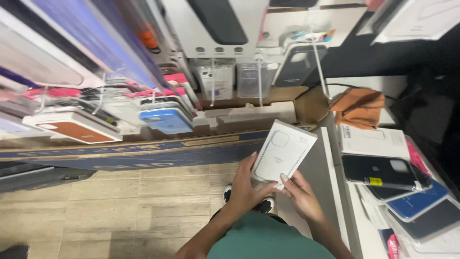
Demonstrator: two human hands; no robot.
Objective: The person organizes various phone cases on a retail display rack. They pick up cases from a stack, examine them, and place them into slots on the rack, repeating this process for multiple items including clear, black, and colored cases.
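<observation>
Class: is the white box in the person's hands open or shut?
Shut: the white box shows an unbroken face, no flap lifted, held by both hands.

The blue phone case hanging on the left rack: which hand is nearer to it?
Left. The left hand grips the white phone case box on the side facing the blue phone case; the right hand is beyond the box.

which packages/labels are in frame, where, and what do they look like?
White case box: flat rectangle, held in both hands, centre.
Blue case pack: hanging rack, left.
Brown case pack: rack, far left.
Black case pack, small yellow sticker: right counter.
White flat box: behind it.
</observation>
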